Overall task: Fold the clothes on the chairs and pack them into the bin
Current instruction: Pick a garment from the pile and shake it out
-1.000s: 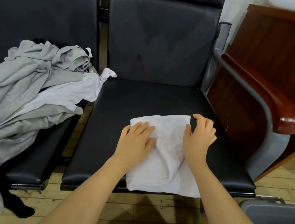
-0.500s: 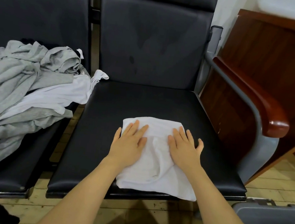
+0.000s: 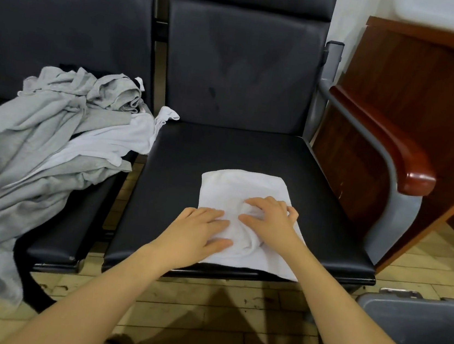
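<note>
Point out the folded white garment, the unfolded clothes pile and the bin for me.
folded white garment (image 3: pixel 242 186), head view, bare far half of its top.
unfolded clothes pile (image 3: pixel 37 148), head view, grey cloth at the pile's middle.
bin (image 3: pixel 413 317), head view, grey inner wall near the rim.

Two black chairs (image 3: pixel 222 154) (image 3: pixel 65 37) are seen, and one folded white garment (image 3: pixel 243 191) is counted on the right seat. One heap of grey and white clothes (image 3: pixel 37 148) is counted on the left seat, and one grey bin (image 3: pixel 415 332) and two hands (image 3: pixel 198 231) (image 3: pixel 269 217) are seen.
</note>
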Demonstrator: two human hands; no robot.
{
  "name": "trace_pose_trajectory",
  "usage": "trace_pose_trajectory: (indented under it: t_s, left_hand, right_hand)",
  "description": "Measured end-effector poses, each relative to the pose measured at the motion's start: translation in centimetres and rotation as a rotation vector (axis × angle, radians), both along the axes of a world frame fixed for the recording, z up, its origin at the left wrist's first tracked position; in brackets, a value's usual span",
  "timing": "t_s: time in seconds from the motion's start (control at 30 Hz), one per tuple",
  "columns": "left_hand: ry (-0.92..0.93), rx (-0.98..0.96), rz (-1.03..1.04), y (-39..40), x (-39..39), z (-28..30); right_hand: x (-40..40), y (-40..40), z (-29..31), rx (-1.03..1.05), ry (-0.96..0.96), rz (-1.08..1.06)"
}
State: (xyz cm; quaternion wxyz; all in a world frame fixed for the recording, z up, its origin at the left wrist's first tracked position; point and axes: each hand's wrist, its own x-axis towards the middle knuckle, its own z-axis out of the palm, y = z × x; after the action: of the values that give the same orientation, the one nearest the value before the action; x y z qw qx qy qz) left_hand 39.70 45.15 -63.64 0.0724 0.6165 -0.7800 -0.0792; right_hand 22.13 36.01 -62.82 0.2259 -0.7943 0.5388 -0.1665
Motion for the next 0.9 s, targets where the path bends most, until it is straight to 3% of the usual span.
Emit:
trace_pose_trajectory:
  t_s: [0.13, 0.37, 0.5, 0.63, 0.73, 0.83, 0.9]
  left_hand:
    - [0.033, -0.059, -0.028, 0.5, 0.1, -0.3]
    - [0.094, -0.102, -0.055, 0.5, -0.8, -0.4]
    - [0.097, -0.171, -0.066, 0.6, -1.1, 0.0]
    - [0.285, -0.371, -0.016, 0.9, -0.9, 1.1]
    - [0.114, -0.299, -0.112, 1.2, -0.3, 0.9]
    - [0.041, -0.3, -0.189, 1.8, -0.2, -0.2]
    - [0.074, -0.26, -0.133, 2.1, -0.4, -0.3]
  right_hand:
    - [-0.4, 0.5, 0.6, -0.087, -0.072, 0.004]
    - [-3.8, 2.4, 1.6, -0.061, -0.263, -0.041]
    - [-6.1, 3.8, 1.3, -0.17, -0.206, -0.083]
    - [-8.5, 5.0, 1.1, -0.248, -0.134, -0.048]
    - [-9.5, 5.5, 0.5, -0.377, 0.024, 0.045]
    - [-9.3, 6.1, 0.2, -0.251, 0.148, 0.195]
    - [-9.2, 6.1, -0.4, -0.185, 0.205, 0.251]
